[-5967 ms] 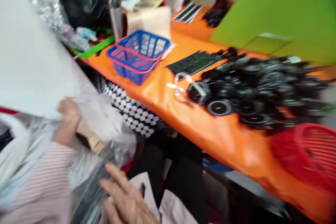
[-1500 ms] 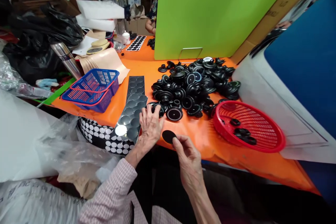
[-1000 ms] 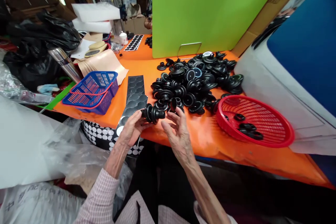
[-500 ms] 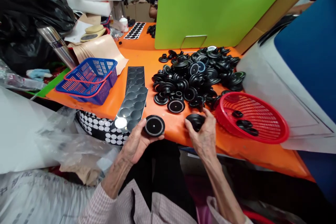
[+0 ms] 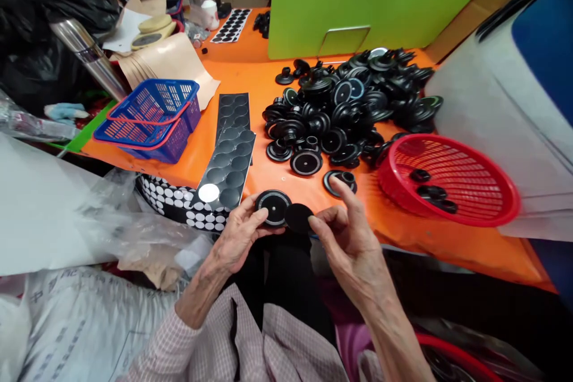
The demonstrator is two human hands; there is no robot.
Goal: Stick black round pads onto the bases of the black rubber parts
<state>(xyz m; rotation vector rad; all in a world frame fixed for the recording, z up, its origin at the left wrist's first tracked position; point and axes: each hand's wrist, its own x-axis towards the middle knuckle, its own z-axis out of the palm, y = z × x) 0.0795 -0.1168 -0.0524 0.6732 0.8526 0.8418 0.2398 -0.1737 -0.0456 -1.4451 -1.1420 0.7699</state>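
Note:
My left hand (image 5: 244, 230) grips a black round plastic part (image 5: 274, 208), its face with a pale ring and a small centre dot turned up. Between the thumb and fingers of my right hand (image 5: 349, 230) is a thin black round sticker (image 5: 298, 218), close beside that part's right edge; whether the two touch I cannot tell. Another black part (image 5: 339, 182) lies on the table just beyond my right fingers. To the left are sheets of black round stickers (image 5: 229, 161), with one white bare spot (image 5: 208, 193). A heap of black parts (image 5: 344, 107) lies beyond.
A red basket (image 5: 447, 179) with a few small black pieces stands at the right. Blue and purple baskets (image 5: 154, 113) and a steel flask (image 5: 85, 54) are at the left. An upright green panel (image 5: 380, 0) rises behind the heap on the orange table (image 5: 242, 71).
The black part that my right hand held now lies on the table. My right hand has come left and toward me, now with the sticker beside the part in my left hand.

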